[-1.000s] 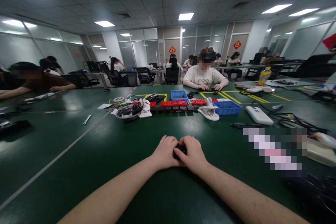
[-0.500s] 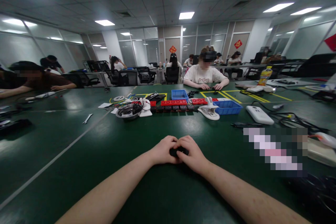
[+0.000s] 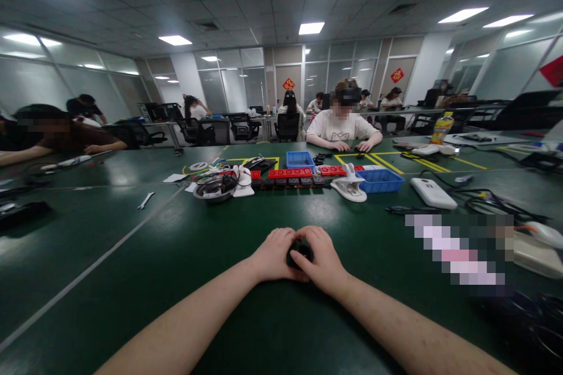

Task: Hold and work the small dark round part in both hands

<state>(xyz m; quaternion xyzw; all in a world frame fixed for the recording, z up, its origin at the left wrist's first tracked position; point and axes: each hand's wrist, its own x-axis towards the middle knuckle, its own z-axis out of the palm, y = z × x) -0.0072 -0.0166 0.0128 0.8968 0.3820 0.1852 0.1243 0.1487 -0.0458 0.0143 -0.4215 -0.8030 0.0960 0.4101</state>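
Observation:
My left hand [image 3: 275, 254] and my right hand [image 3: 323, 258] meet in front of me, low over the dark green table [image 3: 145, 258]. Between them sits a small black part [image 3: 299, 253], gripped from both sides by my fingers and mostly hidden by them. Both forearms rest on the table and reach in from the bottom edge of the head view.
Farther along lie a metal bowl of cables [image 3: 216, 186], a row of red and black blocks [image 3: 295, 176], a white clamp [image 3: 350, 186], two blue bins [image 3: 380, 180] [image 3: 300, 159], a white box [image 3: 433, 193] and black cables [image 3: 492, 203]. A person in white [image 3: 343, 127] works opposite; another sits at left.
My hands stay together on the small black part. The fingers have shifted slightly around it, and the view has barely moved.

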